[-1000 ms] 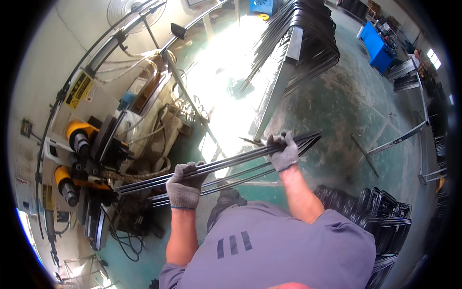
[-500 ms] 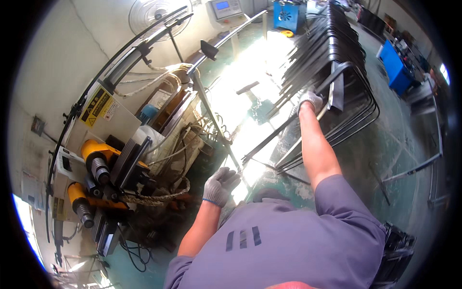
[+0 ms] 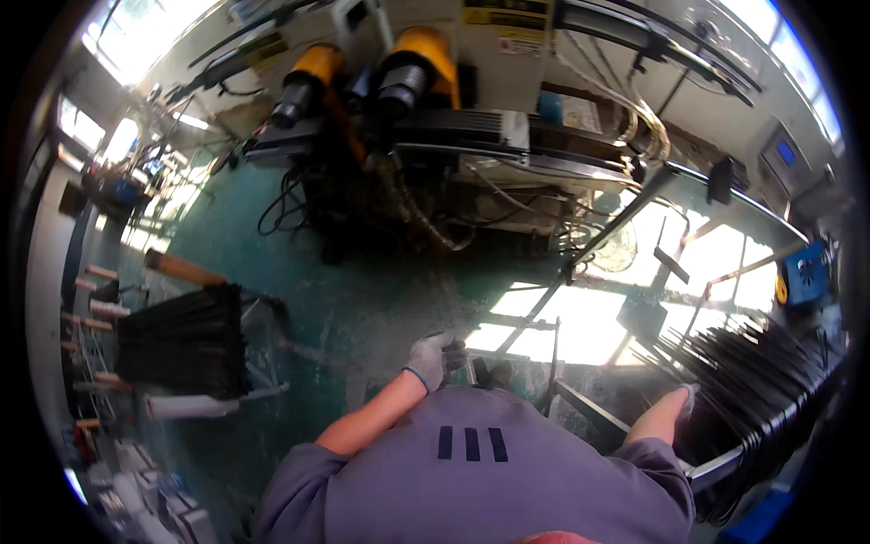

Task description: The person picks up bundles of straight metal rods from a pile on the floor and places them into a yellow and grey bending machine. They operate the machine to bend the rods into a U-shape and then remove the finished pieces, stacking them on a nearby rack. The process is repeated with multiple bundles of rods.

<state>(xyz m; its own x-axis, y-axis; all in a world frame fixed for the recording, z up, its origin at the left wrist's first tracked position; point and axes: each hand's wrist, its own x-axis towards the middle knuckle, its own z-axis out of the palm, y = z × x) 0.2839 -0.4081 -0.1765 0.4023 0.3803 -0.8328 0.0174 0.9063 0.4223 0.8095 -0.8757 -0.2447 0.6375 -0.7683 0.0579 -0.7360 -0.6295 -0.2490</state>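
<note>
Black thin metal rods hang in a dense row along a grey metal rack, their long axes slanting so that the loose ends fan out leftward and forward from it. Just left of the rack, the grey-gloved right hand is the nearer one, outstretched against the rods' edge, though whether its fingers grip any cannot be told; the grey-gloved left hand, well left of the rack, angles inward with fingers loosely extended and nothing visible in them.

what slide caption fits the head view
Gloved left hand before the shirt, right hand beside dark rods, machine ahead.
</note>
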